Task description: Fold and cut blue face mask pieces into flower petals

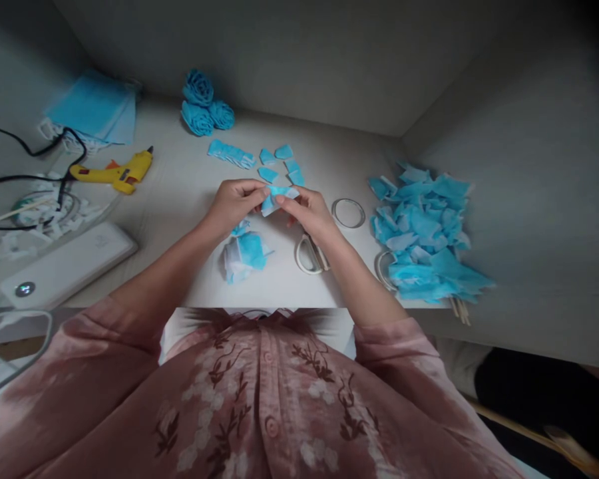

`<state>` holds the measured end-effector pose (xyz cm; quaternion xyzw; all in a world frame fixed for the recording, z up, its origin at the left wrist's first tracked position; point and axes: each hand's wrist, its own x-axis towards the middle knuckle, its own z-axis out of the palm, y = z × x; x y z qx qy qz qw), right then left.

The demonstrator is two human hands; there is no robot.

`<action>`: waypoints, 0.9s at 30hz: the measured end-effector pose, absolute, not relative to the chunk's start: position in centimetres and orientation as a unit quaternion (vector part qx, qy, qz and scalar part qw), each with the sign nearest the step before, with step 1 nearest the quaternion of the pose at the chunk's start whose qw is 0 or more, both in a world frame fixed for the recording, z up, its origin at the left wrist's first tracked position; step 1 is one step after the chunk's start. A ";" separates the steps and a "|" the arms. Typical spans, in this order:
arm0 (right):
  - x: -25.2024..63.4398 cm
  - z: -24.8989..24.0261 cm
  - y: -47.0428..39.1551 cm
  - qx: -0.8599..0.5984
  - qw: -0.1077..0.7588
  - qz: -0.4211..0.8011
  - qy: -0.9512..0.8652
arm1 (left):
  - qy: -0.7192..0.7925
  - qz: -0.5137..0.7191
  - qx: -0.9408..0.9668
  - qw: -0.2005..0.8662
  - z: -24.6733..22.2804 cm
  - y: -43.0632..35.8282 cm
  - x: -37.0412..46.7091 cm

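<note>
A small piece of blue mask fabric point(273, 203) is pinched between both hands above the middle of the table. My left hand point(238, 199) grips its left side with thumb and fingers, and my right hand point(305, 205) grips its right side. Just beyond my hands lie several small folded blue pieces point(267, 157) and an overlapping row of blue folded pieces point(231, 154). Nearer to me are loose blue and white fabric pieces point(247, 253). A pair of scissors point(308, 256) lies partly hidden under my right forearm.
Three blue fabric roses point(198, 118) stand at the back. On the left are blue face masks point(87, 106), a yellow glue gun point(124, 174), cables and a white power bank point(72, 263). A tape-like ring point(348, 213) and a blue scrap heap point(424, 229) lie right, beside the wall.
</note>
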<state>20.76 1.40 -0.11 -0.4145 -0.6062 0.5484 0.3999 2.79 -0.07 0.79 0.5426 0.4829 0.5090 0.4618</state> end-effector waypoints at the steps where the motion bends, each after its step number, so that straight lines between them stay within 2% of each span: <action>1: 20.8 -0.1 1.4 -0.415 0.400 0.548 -0.606 | 0.482 0.507 0.546 0.462 0.8 -0.1 2.8; 9: 20.8 -0.3 1.7 -0.419 0.428 0.543 -0.588 | 0.464 0.510 0.556 0.463 0.6 -0.1 2.7; 27: 20.7 -0.7 1.7 -0.405 0.426 0.539 -0.603 | 0.484 0.494 0.561 0.455 0.9 -0.3 2.9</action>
